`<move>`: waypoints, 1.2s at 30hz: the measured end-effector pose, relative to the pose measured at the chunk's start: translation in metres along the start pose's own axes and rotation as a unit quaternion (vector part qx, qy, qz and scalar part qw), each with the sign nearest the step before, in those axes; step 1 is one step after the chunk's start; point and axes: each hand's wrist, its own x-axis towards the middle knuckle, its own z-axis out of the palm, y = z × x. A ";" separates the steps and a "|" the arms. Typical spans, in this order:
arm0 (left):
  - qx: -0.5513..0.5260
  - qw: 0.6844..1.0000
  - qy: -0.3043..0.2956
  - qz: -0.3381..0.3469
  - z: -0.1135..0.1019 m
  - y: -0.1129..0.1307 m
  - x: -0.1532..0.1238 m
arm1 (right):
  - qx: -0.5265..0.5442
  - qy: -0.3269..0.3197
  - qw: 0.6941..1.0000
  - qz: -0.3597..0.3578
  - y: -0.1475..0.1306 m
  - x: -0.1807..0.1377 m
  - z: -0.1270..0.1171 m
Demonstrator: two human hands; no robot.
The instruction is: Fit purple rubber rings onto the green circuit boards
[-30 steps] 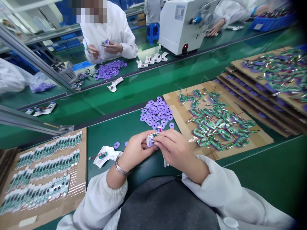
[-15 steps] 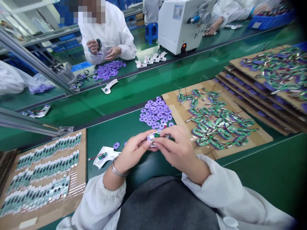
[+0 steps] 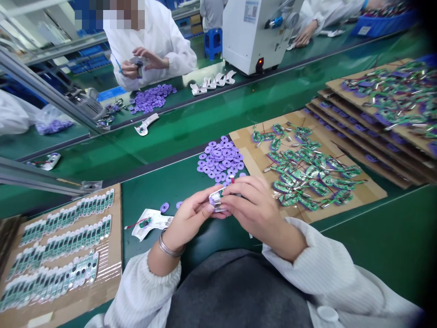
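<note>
Both hands meet over the green table in front of me. My left hand and my right hand pinch a small white plastic part with a green circuit board and a purple ring in it. A steel bangle circles my left wrist. Just beyond my fingers lies a heap of purple rings. A white shell with a small green board rests left of my left hand, with two loose purple rings beside it.
A cardboard sheet of green boards with wires lies to the right, stacked sheets behind it. At left a cardboard carries rows of finished parts. A conveyor bears white shells. Across it a person in white handles a part beside a white machine.
My hands stay together on the white part, turning it slightly. The shells on the conveyor have drifted left. The person opposite has raised both hands to a part.
</note>
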 end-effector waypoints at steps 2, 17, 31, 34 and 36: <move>0.006 1.000 0.007 0.001 0.001 0.000 0.000 | 0.002 -0.012 1.000 0.000 0.001 0.001 0.000; 0.167 0.981 0.085 0.060 0.009 -0.005 -0.008 | 0.038 -0.044 0.987 0.148 -0.008 0.004 0.000; 0.127 0.968 0.211 0.051 -0.014 0.004 0.005 | 0.222 -0.148 0.916 0.301 0.012 0.003 -0.005; 0.126 0.971 0.204 0.023 -0.016 0.004 0.007 | 0.233 -0.180 0.900 0.321 0.017 0.000 -0.004; 0.134 0.973 0.188 -0.006 -0.018 0.004 0.008 | 0.247 -0.190 0.894 0.321 0.018 -0.003 -0.001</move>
